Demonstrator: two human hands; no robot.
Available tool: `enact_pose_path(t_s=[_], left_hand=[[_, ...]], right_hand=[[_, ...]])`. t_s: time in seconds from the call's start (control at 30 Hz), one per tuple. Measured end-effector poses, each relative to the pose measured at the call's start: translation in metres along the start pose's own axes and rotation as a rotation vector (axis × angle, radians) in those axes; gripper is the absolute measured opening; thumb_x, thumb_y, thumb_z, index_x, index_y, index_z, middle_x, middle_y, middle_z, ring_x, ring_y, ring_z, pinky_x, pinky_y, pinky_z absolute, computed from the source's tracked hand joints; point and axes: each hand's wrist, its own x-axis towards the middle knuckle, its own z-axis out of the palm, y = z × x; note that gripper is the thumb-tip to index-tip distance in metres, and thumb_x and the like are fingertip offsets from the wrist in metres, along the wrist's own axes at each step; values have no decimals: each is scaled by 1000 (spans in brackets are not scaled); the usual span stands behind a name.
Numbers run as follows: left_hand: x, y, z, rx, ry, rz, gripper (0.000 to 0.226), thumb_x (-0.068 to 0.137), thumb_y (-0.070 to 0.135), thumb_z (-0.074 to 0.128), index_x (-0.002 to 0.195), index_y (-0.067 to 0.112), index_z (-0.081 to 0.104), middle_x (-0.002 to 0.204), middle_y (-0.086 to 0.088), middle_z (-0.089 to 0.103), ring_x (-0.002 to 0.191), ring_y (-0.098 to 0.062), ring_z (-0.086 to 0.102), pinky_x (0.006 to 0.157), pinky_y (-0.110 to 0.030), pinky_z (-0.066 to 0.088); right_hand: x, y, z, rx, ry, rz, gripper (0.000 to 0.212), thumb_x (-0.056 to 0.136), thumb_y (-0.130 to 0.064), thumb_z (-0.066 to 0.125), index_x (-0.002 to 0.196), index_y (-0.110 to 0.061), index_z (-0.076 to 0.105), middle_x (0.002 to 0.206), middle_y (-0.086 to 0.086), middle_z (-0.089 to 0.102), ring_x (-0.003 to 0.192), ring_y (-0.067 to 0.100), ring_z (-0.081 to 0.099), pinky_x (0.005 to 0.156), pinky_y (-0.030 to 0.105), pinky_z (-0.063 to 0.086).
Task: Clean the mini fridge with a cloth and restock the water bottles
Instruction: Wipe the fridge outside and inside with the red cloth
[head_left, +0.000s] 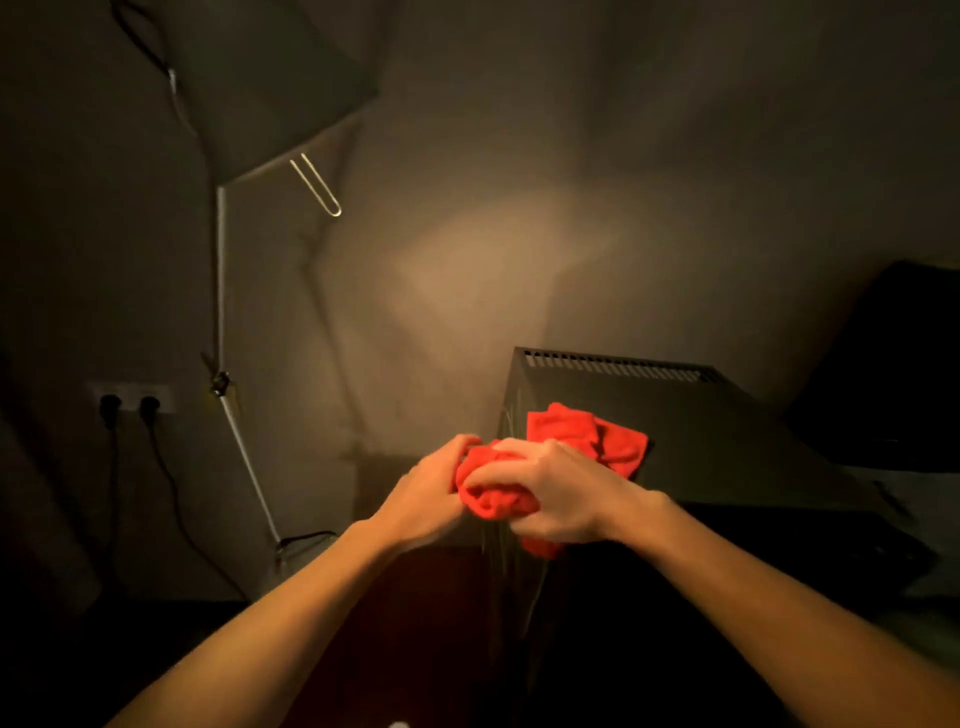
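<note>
This looks like the cleaning step, barely begun: both hands bunch the red cloth (498, 493) at the top left corner of the mini fridge (727, 441), its far end trailing onto the fridge top toward 1 o'clock. The left hand (426, 493) is curled around the cloth's left side and the right hand (550, 493) is clenched over it from above. Next the wad likely needs pressing flat to wipe; no water bottles are in view.

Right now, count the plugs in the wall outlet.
2. The left plug and the right plug sit side by side in the wall outlet, left of the lamp arm. Darkness may hide others.
</note>
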Motion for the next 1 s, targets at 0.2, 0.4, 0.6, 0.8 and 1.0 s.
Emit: enact_pose_path(t_s=[0.2, 0.4, 0.6, 0.8, 1.0], left_hand=[[-46, -33, 3, -290, -74, -19, 41, 69, 41, 66, 109, 51, 63, 108, 18, 66, 104, -5, 61, 96, -33, 48], [-64, -63, -1, -698, 2, -212, 34, 65, 39, 65, 92, 21, 74, 101, 0, 71, 95, -11, 62, 88, -34, 49], [-67, -79, -11, -1078, 79, -414, 52, 56, 25, 71, 105, 11, 60, 90, -11, 63, 81, -16, 63, 75, -36, 57], [-66, -87, -5, -943, 300, -521, 62, 55, 10, 59, 116, 22, 55, 104, -6, 64, 84, -18, 62, 76, -39, 55], [-77, -115, -1, -508, 211, -405, 33, 46, 42, 66, 68, 19, 62, 59, 12, 56, 57, -3, 48, 57, -24, 41]], right_hand=[[16, -30, 32, -120, -72, -69, 55, 73, -27, 66, 126, -36, 56, 125, -1, 54, 100, 22, 61, 77, 34, 49], [34, -36, 53, 122, 88, -68, 59, 74, -16, 69, 130, -28, 55, 131, 2, 52, 120, 16, 53, 95, 33, 47], [69, -28, 67, 243, 163, -40, 71, 66, -10, 65, 135, -19, 51, 128, 1, 53, 121, 14, 52, 102, 33, 42], [85, -15, 78, 140, 33, -96, 86, 73, -12, 64, 150, -24, 29, 131, 0, 52, 117, 22, 54, 100, 34, 43], [91, -8, 88, -214, -46, -151, 62, 72, -5, 64, 126, -28, 46, 126, -6, 51, 97, 22, 50, 83, 39, 48]])
